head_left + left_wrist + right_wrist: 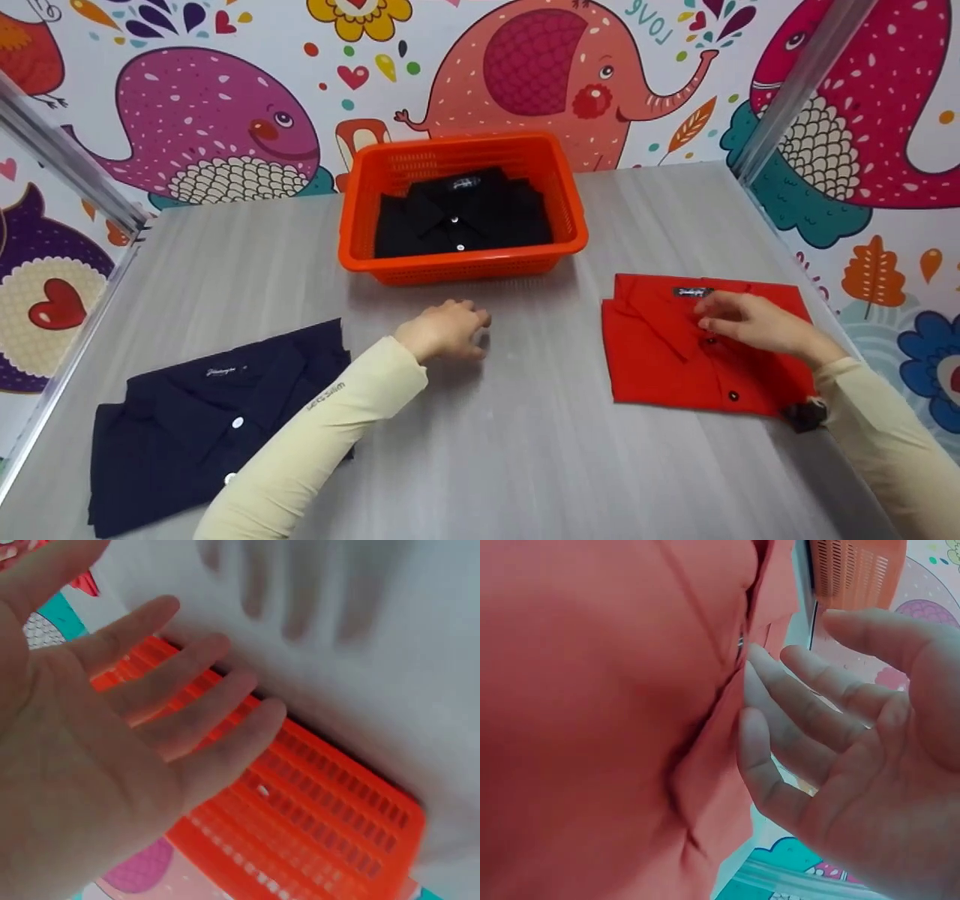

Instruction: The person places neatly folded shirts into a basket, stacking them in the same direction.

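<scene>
My left hand (448,330) hovers over the grey table in front of the orange basket, its fingers spread and holding nothing; the palm and fingers show in the left wrist view. At the right, my right hand (757,324) is over a folded red shirt (652,360), close to its collar and label. Its fingers are loosely bent with nothing between them; whether the fingertips touch the cloth I cannot tell. A folded black shirt (487,217) lies inside the orange basket (465,264). To the left is a folded navy shirt (165,442) with white buttons, partly hidden by my left sleeve.
The grey table (510,457) is bounded at the back and sides by walls (660,142) with cartoon animal prints. Metal posts (802,94) stand at the table's back corners. The basket stands against the back wall, between the navy and red shirts.
</scene>
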### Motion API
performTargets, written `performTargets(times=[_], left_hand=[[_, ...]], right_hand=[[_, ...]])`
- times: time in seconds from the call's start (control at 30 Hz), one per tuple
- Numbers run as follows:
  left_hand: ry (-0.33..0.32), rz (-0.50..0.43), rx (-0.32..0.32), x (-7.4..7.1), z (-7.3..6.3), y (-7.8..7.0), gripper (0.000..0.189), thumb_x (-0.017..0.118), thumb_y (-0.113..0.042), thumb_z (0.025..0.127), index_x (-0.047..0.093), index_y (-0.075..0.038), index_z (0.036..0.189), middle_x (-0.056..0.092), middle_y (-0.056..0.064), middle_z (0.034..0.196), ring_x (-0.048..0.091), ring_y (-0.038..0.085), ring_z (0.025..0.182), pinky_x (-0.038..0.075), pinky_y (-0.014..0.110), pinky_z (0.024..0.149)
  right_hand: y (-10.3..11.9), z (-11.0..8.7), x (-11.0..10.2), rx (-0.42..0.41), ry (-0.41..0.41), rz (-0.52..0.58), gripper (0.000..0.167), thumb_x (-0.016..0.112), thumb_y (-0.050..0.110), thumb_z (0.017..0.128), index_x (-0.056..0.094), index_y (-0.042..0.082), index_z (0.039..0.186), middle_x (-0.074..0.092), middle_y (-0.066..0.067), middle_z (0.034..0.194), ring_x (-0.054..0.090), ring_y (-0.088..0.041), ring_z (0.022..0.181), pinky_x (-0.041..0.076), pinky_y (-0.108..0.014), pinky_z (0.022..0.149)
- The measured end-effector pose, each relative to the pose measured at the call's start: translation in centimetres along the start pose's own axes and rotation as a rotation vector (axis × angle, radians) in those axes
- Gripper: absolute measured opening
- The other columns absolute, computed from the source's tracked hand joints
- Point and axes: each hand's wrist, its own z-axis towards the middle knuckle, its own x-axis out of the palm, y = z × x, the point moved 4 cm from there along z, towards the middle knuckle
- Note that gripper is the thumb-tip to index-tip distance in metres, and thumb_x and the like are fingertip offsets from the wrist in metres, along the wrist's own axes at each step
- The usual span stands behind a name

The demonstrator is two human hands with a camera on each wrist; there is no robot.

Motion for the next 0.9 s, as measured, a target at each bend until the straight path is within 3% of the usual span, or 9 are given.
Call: performTargets(times=[0.23,0.5,0.57,0.67,0.77,0.9], left_hand=[[-0.038,-0.054,0.041,0.3,1.1,-2.5,0.04,0.069,-0.025,0.088,0.062,-0.007,0.123,0.06,0.011,0.113,0.058,0.028,0.103,0.048,0.044,0.087],[-0.086,-0.339,0.048,0.6,3.0,-4.4,0.056,0.069,-0.023,0.089,0.048,-0.003,0.137,0.057,0.014,0.13,0.055,0.027,0.117,0.043,0.04,0.098],[-0.095,-0.415,0.042,0.5,3.5,-4.6,0.057,0.069,-0.021,0.089,0.047,-0.001,0.137,0.058,0.015,0.128,0.056,0.026,0.114,0.043,0.038,0.097],[-0.093,-0.484,0.032,0.4,4.2,-4.9,0.053,0.068,-0.021,0.089,0.049,0.001,0.133,0.06,0.017,0.123,0.057,0.027,0.11,0.045,0.038,0.094],[-0.078,-0.49,0.005,0.5,4.9,-5.1,0.046,0.068,-0.022,0.089,0.055,0.003,0.126,0.062,0.016,0.117,0.058,0.027,0.105,0.046,0.037,0.091],[-0.074,-0.49,-0.045,0.8,5.5,-5.3,0.034,0.069,-0.023,0.087,0.065,0.002,0.111,0.066,0.011,0.103,0.059,0.023,0.089,0.049,0.034,0.08]], right_hand=[[-0.6,-1.4,-0.5,0.002,-0.082,-0.014,0.033,0.064,0.013,0.093,0.056,0.0,0.122,0.056,-0.019,0.12,0.049,-0.032,0.109,0.045,-0.02,0.078],[-1.6,-2.6,-1.2,0.053,-0.109,0.002,0.038,0.06,0.014,0.096,0.049,-0.003,0.129,0.055,-0.021,0.121,0.049,-0.032,0.11,0.043,-0.016,0.079],[-1.9,-2.9,-1.2,0.081,-0.103,0.008,0.039,0.058,0.015,0.097,0.047,-0.004,0.129,0.054,-0.023,0.122,0.048,-0.033,0.11,0.045,-0.021,0.081],[-2.5,-3.4,-1.2,0.134,-0.1,0.015,0.043,0.056,0.017,0.098,0.044,-0.006,0.131,0.051,-0.028,0.126,0.046,-0.037,0.111,0.049,-0.038,0.086],[-3.1,-3.8,-0.9,0.19,-0.108,0.019,0.05,0.055,0.021,0.099,0.038,-0.009,0.134,0.044,-0.033,0.13,0.042,-0.044,0.114,0.045,-0.058,0.089],[-4.1,-4.3,-0.9,0.264,-0.13,0.032,0.065,0.054,0.027,0.099,0.023,-0.011,0.141,0.03,-0.039,0.136,0.032,-0.053,0.119,0.037,-0.068,0.092]])
